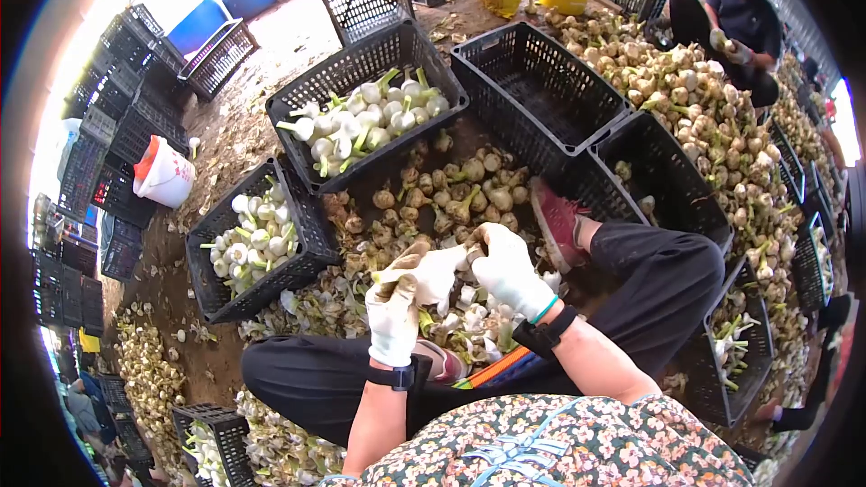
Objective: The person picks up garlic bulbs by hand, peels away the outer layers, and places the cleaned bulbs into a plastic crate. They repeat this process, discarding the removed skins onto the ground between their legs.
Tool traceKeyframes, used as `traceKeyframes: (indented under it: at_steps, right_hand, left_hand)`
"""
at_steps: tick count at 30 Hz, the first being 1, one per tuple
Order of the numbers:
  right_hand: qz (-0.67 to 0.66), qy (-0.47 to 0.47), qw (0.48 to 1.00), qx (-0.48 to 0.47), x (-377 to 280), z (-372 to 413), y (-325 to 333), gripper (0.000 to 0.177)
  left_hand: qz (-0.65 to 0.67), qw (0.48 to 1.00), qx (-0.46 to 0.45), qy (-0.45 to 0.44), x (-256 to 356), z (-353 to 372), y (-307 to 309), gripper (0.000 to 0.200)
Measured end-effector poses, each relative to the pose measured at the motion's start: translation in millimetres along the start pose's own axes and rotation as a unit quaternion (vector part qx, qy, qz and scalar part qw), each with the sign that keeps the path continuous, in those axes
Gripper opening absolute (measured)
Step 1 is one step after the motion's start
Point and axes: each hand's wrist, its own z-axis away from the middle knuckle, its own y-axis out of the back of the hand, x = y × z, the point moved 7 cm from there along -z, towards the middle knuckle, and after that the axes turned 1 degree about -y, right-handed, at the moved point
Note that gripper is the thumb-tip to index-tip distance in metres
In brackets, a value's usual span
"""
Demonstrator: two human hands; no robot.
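My left hand (394, 314), in a white glove with soiled fingertips, is closed around a white garlic bulb (437, 276). A short pale stem shows at the left of its fingers. Close by on the right, my right hand (507, 272), also gloved, has its fingers curled in at the bulb's right end; what they pinch is hidden. Under both hands lie loose garlic skins and trimmings (478, 317). Just beyond them, unpeeled garlic bulbs (460, 194) with brownish skins are heaped on the ground between my legs.
Black crates of clean white garlic stand ahead (370, 117) and at left (257, 243). Two more black crates (541, 81) (663, 176) stand ahead right. A long garlic pile (695, 99) runs down the right, where another person (744, 18) sits. A white bucket (165, 171) stands left.
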Motion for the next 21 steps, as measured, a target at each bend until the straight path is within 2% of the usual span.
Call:
traceKeyframes:
  at_steps: [2,3,4,6,8,9,10,12,14,16,18,19,21]
  right_hand:
    - [0.091,0.020,0.995,0.021,24.9,-2.6,-6.2,0.022]
    - [0.121,0.040,0.992,0.000,36.9,1.5,-9.9,0.022]
    - [0.162,0.004,0.984,-0.073,56.7,3.5,-19.8,0.027]
    - [0.237,-0.070,0.912,-0.326,89.0,14.2,-45.5,0.036]
    - [0.081,-0.072,0.934,-0.340,78.9,19.0,-47.6,0.043]
    - [-0.091,-0.153,0.935,-0.306,46.0,16.3,-40.0,0.045]
    - [-0.349,-0.260,0.856,-0.279,27.3,20.7,-42.4,0.038]
    - [-0.492,-0.245,0.791,-0.268,-11.7,13.4,-36.6,0.030]
    - [-0.336,-0.151,0.912,-0.182,-24.5,1.8,-28.3,0.020]
    - [-0.321,-0.168,0.912,-0.194,-13.5,0.9,-33.2,0.015]
    - [-0.302,-0.153,0.928,-0.158,-6.1,-2.0,-30.9,0.012]
    - [-0.350,-0.207,0.902,-0.145,7.6,-3.5,-34.6,0.010]
    - [-0.477,-0.288,0.828,-0.052,51.4,-7.7,-43.6,0.007]
  left_hand:
    - [0.247,0.967,-0.024,0.065,-5.5,-2.7,-5.8,0.023]
    - [0.342,0.937,-0.064,0.029,-3.2,-7.2,-12.5,0.025]
    - [0.372,0.927,-0.027,0.029,0.3,-8.0,-11.6,0.026]
    - [0.443,0.895,0.007,0.061,8.6,-13.4,-13.8,0.028]
    - [0.447,0.892,-0.003,0.071,4.0,-19.5,-4.6,0.029]
    - [0.366,0.929,0.014,0.055,-4.2,-20.7,7.6,0.030]
    - [0.283,0.958,0.032,0.042,-10.2,-18.8,15.8,0.031]
    - [0.225,0.973,0.016,0.045,-16.9,-15.1,14.3,0.038]
    - [0.113,0.990,0.054,0.063,-32.8,-15.8,17.1,0.044]
    - [-0.013,0.991,0.067,0.113,-32.2,-13.8,12.8,0.047]
    - [0.025,0.982,0.083,0.165,-48.8,-12.9,20.9,0.047]
    - [0.025,0.982,0.087,0.168,-54.2,-11.1,24.6,0.047]
    - [0.211,0.970,0.076,0.097,-53.2,-13.6,24.6,0.048]
